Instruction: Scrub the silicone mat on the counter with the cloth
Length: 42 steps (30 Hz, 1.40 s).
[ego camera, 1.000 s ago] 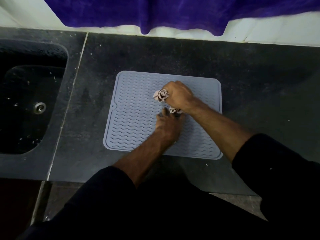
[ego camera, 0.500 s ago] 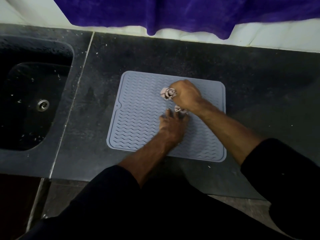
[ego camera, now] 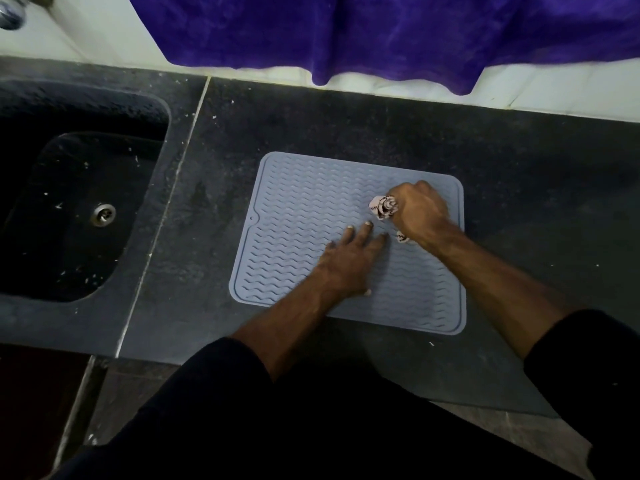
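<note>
Our right hand [ego camera: 419, 212] keeps a closed grip on the bunched, pale patterned cloth [ego camera: 383, 206] — pressed onto the grey, wavy-ribbed silicone mat [ego camera: 304, 209] lying flat on the dark bench [ego camera: 346, 133]. Just left of that grip, our left hand [ego camera: 349, 259] rests open — fingers spread on the mat.

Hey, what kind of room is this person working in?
Most likely a kitchen: a dark stone counter with a sunken sink and its drain, plus a ridged silicone mat laid out beside it.
</note>
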{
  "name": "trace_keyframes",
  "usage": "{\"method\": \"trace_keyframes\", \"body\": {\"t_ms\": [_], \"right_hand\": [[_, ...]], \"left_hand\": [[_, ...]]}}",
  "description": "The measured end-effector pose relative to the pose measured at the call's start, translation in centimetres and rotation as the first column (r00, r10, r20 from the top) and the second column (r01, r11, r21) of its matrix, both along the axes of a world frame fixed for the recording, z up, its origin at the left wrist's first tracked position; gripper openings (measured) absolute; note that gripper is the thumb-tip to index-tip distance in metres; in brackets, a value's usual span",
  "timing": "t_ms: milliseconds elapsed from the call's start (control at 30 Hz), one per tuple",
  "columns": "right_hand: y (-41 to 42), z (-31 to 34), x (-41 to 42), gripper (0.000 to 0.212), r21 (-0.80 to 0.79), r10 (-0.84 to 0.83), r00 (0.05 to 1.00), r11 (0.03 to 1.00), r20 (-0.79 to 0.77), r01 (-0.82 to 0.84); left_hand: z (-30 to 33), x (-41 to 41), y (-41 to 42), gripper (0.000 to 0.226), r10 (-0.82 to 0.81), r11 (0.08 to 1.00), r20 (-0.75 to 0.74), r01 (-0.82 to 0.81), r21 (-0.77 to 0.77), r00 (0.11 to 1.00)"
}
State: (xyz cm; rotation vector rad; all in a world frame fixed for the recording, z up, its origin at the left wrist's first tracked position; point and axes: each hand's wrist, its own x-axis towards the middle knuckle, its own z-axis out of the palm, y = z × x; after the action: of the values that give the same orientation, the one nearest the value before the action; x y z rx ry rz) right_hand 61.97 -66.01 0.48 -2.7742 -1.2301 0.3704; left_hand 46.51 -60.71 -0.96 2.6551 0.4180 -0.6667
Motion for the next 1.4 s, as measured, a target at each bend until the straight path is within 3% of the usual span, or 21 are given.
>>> {"method": "trace_keyframes", "body": {"t_ms": [133,267,400,467,533,733,867,967,1067,1200,1400], "right_hand": [[0.0,0.1,-0.1,0.009,-0.005,-0.023,0.999,1.0,-0.029,0.023],[1.4,0.6,-0.5,0.006,0.064,-0.095,0.992,0.993,-0.082,0.101],[6.1,0.9,-3.3,0.011,0.164,0.012,0.998,0.986,-0.056,-0.002],[8.1,0.6,-5.0,0.002,0.121,0.083,0.995,0.99,-0.064,-0.074],[8.4,-0.2,-6.0,0.01,0.062,0.093,0.994,0.994,-0.052,-0.09],[4.6,-1.0,-3.4,0.013,-0.012,-0.028,0.999,1.0,0.036,0.028],[5.2,0.0,-2.4,0.007,0.02,-0.063,0.997,0.998,-0.037,0.064],[8.4,0.5,-4.7,0.004,0.122,0.054,0.995,0.992,-0.086,-0.043],[10.4,0.3,-7.1,0.015,0.077,0.154,0.983,0.986,-0.102,-0.147],[8.3,-0.3,-6.0,0.027,-0.027,0.096,0.995,0.995,-0.031,-0.097],[5.6,-0.4,-3.9,0.02,-0.043,0.021,1.0,0.999,-0.016,-0.021]], "left_hand": [[-0.1,-2.0,3.6,0.11,0.108,0.994,0.118,-0.108,-0.01,0.987],[-0.5,-4.3,6.6,0.108,0.115,0.993,0.033,-0.116,0.029,0.993],[-0.6,-4.6,6.7,0.107,0.121,0.992,-0.009,-0.122,-0.015,0.993],[-0.6,-4.2,6.6,0.109,0.134,0.991,-0.031,-0.134,-0.015,0.991],[-0.6,-4.1,6.5,0.111,0.14,0.99,-0.037,-0.14,-0.007,0.989],[-0.8,-4.2,6.8,0.109,0.141,0.99,-0.04,-0.142,-0.026,0.989],[-0.9,-4.3,6.7,0.109,0.143,0.989,-0.039,-0.145,-0.036,0.989],[-0.8,-4.1,6.7,0.112,0.138,0.99,-0.046,-0.14,-0.031,0.989],[-0.8,-4.1,6.6,0.113,0.134,0.991,-0.044,-0.135,-0.008,0.99],[-1.0,-4.3,6.7,0.111,0.127,0.992,-0.024,-0.127,0.003,0.992],[-1.2,-4.4,6.6,0.111,0.138,0.99,-0.02,-0.139,-0.009,0.99]]}}
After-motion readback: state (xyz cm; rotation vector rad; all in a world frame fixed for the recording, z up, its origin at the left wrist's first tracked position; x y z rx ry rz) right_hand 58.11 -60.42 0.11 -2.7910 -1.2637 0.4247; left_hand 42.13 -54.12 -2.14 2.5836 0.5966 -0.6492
